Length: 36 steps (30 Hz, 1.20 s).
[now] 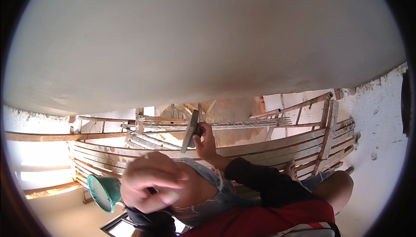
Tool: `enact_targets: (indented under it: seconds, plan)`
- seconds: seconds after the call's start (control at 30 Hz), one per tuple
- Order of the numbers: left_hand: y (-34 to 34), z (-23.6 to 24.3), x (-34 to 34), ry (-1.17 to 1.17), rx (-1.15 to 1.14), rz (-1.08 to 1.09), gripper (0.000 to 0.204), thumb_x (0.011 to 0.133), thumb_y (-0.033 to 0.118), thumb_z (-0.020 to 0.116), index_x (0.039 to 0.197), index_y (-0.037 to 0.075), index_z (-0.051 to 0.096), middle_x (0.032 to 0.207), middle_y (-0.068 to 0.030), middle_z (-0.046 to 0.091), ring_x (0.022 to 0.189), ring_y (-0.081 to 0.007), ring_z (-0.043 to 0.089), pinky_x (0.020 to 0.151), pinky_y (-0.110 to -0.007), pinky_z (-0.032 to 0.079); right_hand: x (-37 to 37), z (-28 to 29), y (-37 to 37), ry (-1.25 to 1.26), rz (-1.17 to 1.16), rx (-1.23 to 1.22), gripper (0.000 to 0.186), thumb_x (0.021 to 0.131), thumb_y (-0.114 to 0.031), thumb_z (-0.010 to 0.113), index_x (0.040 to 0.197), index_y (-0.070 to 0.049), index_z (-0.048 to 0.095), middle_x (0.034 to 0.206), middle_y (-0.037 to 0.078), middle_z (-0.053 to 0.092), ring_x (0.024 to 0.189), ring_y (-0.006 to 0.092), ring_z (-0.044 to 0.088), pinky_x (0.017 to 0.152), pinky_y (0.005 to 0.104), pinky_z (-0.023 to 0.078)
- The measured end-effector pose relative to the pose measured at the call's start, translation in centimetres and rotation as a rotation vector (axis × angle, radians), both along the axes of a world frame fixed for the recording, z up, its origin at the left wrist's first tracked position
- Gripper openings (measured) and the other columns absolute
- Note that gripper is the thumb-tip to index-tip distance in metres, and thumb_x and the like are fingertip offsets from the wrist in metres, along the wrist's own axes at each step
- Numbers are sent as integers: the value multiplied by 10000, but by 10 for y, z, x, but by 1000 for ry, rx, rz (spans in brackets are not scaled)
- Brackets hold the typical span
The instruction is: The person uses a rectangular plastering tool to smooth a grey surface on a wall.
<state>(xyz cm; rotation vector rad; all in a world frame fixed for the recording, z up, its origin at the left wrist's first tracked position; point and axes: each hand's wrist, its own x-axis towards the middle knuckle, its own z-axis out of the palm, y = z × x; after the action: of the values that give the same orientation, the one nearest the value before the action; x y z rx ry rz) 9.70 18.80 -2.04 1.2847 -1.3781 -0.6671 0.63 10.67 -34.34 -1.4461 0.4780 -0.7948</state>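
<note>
My right hand [205, 143] reaches forward from a dark sleeve and grips a flat metal trowel [190, 132], whose blade stands on edge just under the broad white plastered surface [199, 42]. Close to the camera and blurred, my left hand [149, 187] has its fingers curled around a small dark object [151, 190] that I cannot make out. It hovers over my bent knee in torn light jeans [208, 191], with a green bucket [104, 191] just to its left.
A scaffold of rough wooden planks [268, 148] and a plaster-crusted wooden frame [225, 124] spans the middle. My bare foot [290, 169] rests on the planks. A rough white wall [377, 150] rises at right. A floor [56, 211] lies far below at left.
</note>
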Motion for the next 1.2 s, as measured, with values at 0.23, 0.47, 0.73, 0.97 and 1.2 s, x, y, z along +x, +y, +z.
enact_targets:
  seconds: [0.23, 0.47, 0.73, 0.97, 1.2]
  plan:
    - [66, -221, 60, 949, -233, 861, 287, 1008, 310, 600, 1198, 96, 599, 1153, -71, 652, 1006, -175, 604, 890, -360, 482, 43, 107, -101, 137, 745, 253, 345, 1050, -178, 563, 1356, -20, 572, 1182, 107, 677, 1073, 195, 659, 934, 339, 520]
    - [-4, -315, 3, 1531, -187, 397, 546, 990, 313, 589, 1437, 16, 490, 1444, -129, 565, 1277, -297, 576, 1080, -457, 463, 57, 60, -107, 409, 949, 702, 336, 1044, -165, 517, 1315, -3, 635, 1184, 79, 701, 1013, 156, 674, 855, 302, 552]
    - [9, -357, 8, 1574, -280, 466, 500, 1034, 377, 474, 1338, -6, 577, 1294, -156, 665, 1182, -317, 644, 1036, -458, 513, 28, -8, -71, 235, 801, 1236, 283, 1045, -217, 558, 1213, -6, 644, 1101, 96, 693, 912, 222, 702, 799, 371, 580]
    - [23, -365, 43, 1735, -329, 809, 536, 1037, 516, 495, 1295, 59, 604, 1208, -111, 684, 1096, -307, 669, 965, -473, 554, -13, 23, -144, 1253, 1210, -463, 370, 992, -380, 599, 1179, -71, 680, 1106, 165, 711, 940, 321, 702, 892, 450, 550]
    - [-3, -368, 43, 1733, -385, 943, 508, 1065, 494, 465, 1355, 93, 578, 1311, -83, 642, 1214, -285, 606, 1078, -472, 477, -52, 276, -206, 1429, 937, -914, 359, 966, -309, 638, 1224, -60, 649, 1208, 183, 679, 1103, 383, 653, 940, 478, 510]
